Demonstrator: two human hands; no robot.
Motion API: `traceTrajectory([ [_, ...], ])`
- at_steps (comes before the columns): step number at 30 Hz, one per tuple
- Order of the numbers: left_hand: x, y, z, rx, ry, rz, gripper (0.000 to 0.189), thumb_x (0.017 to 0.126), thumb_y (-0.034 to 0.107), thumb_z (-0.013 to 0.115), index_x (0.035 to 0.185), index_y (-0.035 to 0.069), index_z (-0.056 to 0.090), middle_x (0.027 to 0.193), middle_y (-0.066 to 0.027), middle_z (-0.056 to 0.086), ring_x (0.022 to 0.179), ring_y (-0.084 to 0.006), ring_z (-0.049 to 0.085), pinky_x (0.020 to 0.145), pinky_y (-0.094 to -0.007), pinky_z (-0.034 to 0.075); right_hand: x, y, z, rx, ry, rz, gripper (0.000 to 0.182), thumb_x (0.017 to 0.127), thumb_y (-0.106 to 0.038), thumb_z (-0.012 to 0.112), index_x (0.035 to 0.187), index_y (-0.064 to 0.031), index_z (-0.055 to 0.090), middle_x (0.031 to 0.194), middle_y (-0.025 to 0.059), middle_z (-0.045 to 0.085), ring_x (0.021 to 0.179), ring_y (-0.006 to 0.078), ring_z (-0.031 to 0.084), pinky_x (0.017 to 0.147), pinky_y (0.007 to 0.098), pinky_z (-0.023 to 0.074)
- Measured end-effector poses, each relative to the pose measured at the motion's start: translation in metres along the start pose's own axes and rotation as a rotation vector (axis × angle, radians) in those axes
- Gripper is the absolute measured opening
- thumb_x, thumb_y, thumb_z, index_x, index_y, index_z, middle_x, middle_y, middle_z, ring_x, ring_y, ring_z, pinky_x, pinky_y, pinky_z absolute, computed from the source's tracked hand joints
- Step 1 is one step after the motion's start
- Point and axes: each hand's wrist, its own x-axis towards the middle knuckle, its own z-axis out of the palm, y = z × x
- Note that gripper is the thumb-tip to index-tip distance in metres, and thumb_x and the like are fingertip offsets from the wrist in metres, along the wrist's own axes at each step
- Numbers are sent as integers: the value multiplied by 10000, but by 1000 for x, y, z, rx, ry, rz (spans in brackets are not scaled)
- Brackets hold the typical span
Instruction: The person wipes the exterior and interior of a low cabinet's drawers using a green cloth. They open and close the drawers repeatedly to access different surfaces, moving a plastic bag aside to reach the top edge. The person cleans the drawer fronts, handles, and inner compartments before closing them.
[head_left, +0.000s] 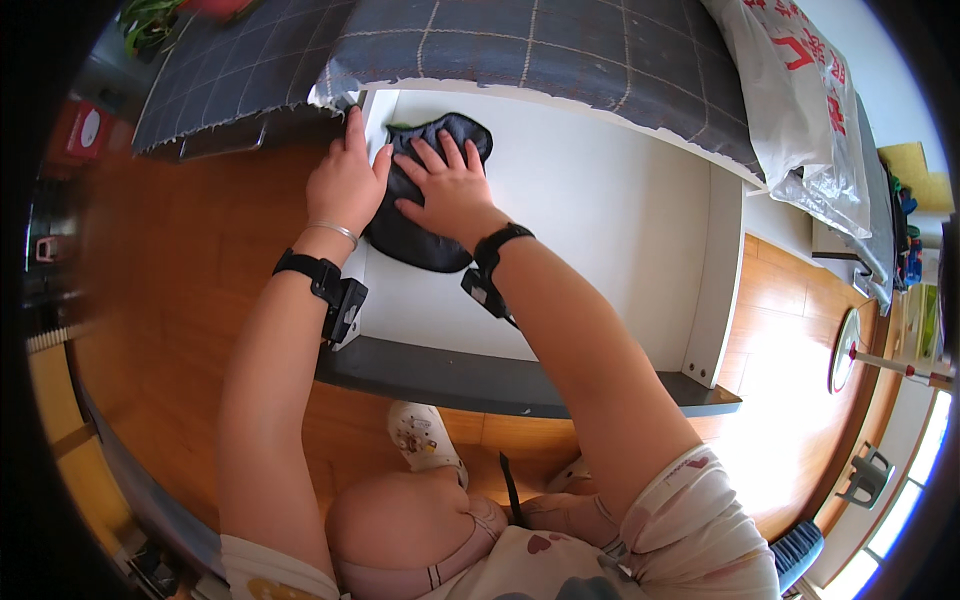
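A white drawer (600, 225) with a dark front panel is pulled out before me. A black cloth item (424, 244), shiny and folded or flat, lies in its left end; its exact kind I cannot tell. My right hand (450, 184) rests spread and palm down on this cloth. At the drawer's left side wall, my left hand (349, 176) has its index finger stretched up towards the cloth-covered edge, and its thumb is beside the black cloth. Each wrist wears a black strap with a small black device.
A dark checked tablecloth (525, 37) covers the furniture above the drawer. At the upper right hangs a white plastic bag (810, 120) with red print. The wooden floor (187, 285) shows on both sides. A grey stool (866, 476) stands at the far right.
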Motion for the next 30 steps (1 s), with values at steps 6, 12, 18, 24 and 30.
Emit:
traceTrajectory([
  [6, 2, 8, -10, -12, -137, -69, 655, 983, 384, 518, 1525, 96, 290, 1131, -228, 670, 924, -425, 670, 749, -498, 549, 29, 45, -17, -63, 92, 217, 693, 882, -610, 559, 1478, -274, 453, 1568, 58, 364, 1473, 363, 243, 1196, 564, 132],
  [12, 2, 16, -16, 9, -192, -92, 678, 958, 362, 571, 1522, 98, 304, 1217, -229, 624, 1012, -385, 660, 789, -469, 555, -18, 118, -43, -178, 173, 309, 614, 907, -585, 530, 1418, -244, 537, 1442, 45, 503, 1410, 301, 341, 1184, 534, 166],
  [18, -9, 19, -9, 336, 6, 385, 733, 891, 343, 665, 1523, 149, 348, 1555, -161, 337, 1463, -340, 267, 1165, -534, 248, -77, 170, -77, -235, 135, 584, 657, 913, -607, 505, 1469, -258, 473, 1490, 87, 453, 1450, 393, 271, 1181, 590, 170],
  [24, -27, 97, 5, 111, -478, 561, 733, 866, 413, 690, 1513, 235, 392, 1625, -147, 207, 1484, -413, 209, 1140, -598, 276, -125, 219, -98, -275, 88, 797, 734, 923, -642, 453, 1537, -253, 351, 1521, 153, 398, 1455, 426, 252, 1163, 614, 182],
  [30, -28, 171, 10, 89, -691, 594, 825, 870, 589, 610, 1562, 273, 291, 1649, -183, 87, 1492, -476, 127, 1131, -662, 241, -170, 252, -109, -275, 44, 829, 858, 929, -638, 451, 1568, -108, 234, 1519, 216, 354, 1422, 422, 299, 1156, 523, 263],
])
